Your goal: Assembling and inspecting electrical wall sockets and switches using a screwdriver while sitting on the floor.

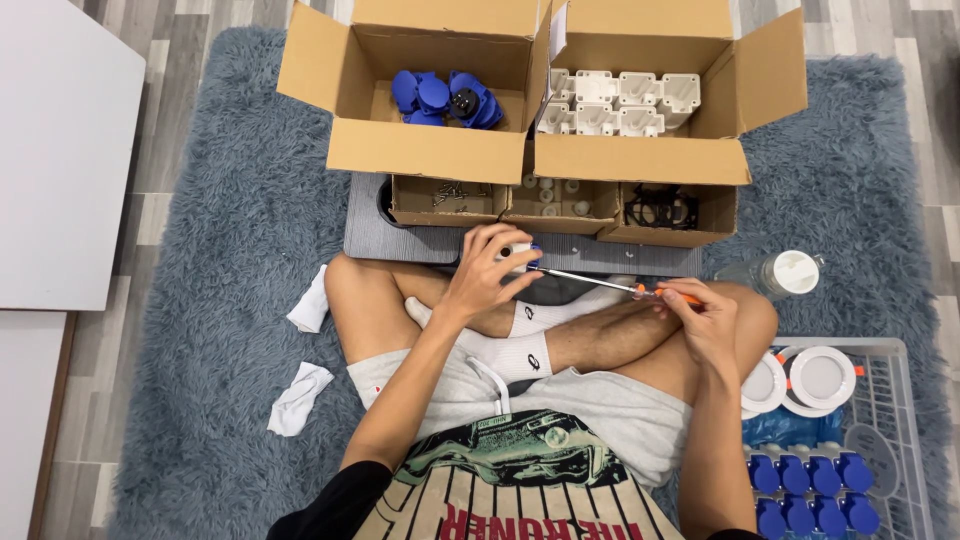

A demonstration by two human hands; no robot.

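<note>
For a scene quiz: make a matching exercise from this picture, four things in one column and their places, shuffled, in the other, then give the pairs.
Things:
1. blue round parts
2. white housings
3. screwdriver
4. plastic bottle

Places:
A. lying on the rug, right of the knee
B. in the large left carton
C. in the right hand
D. in the large right carton

Pairs: 1-B, 2-D, 3-C, 4-A

Grey rug (pixel 230 250); water bottle (pixel 785 272); white rag (pixel 297 398)
</note>
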